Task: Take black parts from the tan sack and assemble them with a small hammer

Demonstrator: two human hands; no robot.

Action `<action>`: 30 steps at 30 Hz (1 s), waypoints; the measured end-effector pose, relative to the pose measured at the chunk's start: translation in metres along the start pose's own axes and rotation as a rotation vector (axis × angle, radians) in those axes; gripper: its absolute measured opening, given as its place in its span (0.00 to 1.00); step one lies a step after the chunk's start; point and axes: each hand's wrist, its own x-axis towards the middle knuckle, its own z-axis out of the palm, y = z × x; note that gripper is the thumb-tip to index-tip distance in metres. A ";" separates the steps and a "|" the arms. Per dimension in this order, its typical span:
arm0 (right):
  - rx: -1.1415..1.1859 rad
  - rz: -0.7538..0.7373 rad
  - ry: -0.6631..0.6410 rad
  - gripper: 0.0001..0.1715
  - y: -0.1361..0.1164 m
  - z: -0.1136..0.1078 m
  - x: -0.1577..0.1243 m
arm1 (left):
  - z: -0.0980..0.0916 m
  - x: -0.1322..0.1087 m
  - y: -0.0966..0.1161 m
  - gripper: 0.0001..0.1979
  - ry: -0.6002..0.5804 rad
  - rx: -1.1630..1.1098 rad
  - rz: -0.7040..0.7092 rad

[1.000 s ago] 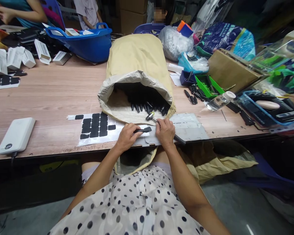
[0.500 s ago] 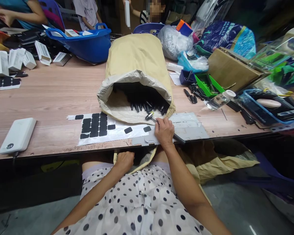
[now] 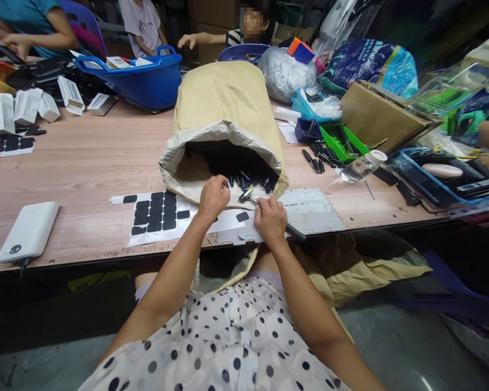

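Observation:
My right hand (image 3: 271,220) is closed around a small hammer (image 3: 295,232); its metal head points left, in front of the sack's mouth. A beige woven sack (image 3: 224,89) lies on the table with its opening towards me. Inside, near the lip, are many slim black tubular pieces (image 3: 269,183). My left hand (image 3: 214,198) is at the left part of the opening, fingers curled together by the black pieces. What they pinch, if anything, is mostly hidden. Beneath my left forearm lies a white sheet with black rounded stickers (image 3: 156,212). A second open sack (image 3: 215,269) rests on my lap.
A grey board (image 3: 318,212) lies under my right hand. A white power bank (image 3: 28,231) sits at the left. Further back are a blue basin (image 3: 142,81), a green tray (image 3: 342,142), a clear bottle (image 3: 361,167) and a cardboard box (image 3: 385,117). Other people sit across the table.
My left hand has risen from the lap sack to the mouth of the table sack. My right hand keeps the hammer in place. The person opposite no longer shows the white box held up.

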 end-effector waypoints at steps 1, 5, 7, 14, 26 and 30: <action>-0.003 0.000 -0.002 0.14 0.000 0.000 0.000 | 0.003 0.016 -0.002 0.17 0.086 0.040 -0.060; -0.006 0.004 -0.016 0.15 -0.002 -0.001 0.001 | 0.010 0.051 -0.009 0.14 0.118 0.180 -0.270; -0.005 0.010 -0.018 0.15 -0.003 -0.001 0.001 | 0.009 0.053 -0.009 0.15 0.070 0.237 -0.333; -0.006 0.016 -0.006 0.15 -0.002 0.000 0.001 | 0.004 0.049 -0.011 0.09 0.011 0.297 -0.404; 0.034 0.055 -0.034 0.15 -0.003 -0.004 0.001 | -0.016 -0.014 -0.028 0.06 -0.030 0.125 0.120; 0.048 0.048 -0.034 0.15 -0.002 -0.004 0.001 | -0.008 -0.051 -0.037 0.06 -0.185 0.110 0.207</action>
